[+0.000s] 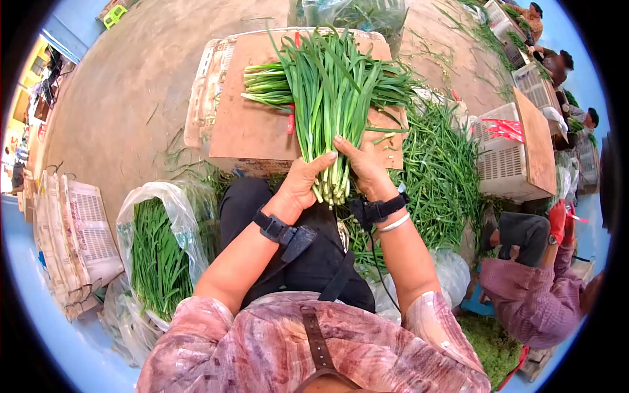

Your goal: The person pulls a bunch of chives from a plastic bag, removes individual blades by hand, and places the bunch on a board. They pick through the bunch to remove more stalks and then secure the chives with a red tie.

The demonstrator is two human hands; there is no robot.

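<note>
A thick bunch of garlic chives (329,121) lies over the near edge of a brown board (239,124), pale stem ends toward me and leaves pointing away. My left hand (303,182) is closed around the left side of its stems. From the other side my right hand (368,171) grips the same stems, the two thumbs close together on top. Beneath the held bunch, another bunch of chives (265,84) rests crosswise, stem ends to the left. A red strip (291,123) shows on the board beside the held leaves. My fingers under the stems are hidden.
Loose chives (440,164) are heaped right of the board. A plastic bag of chives (157,252) stands at left, near stacked crates (82,226). At right, a person in red gloves (557,221) sits near a board-topped crate (501,154). Several other people work farther back.
</note>
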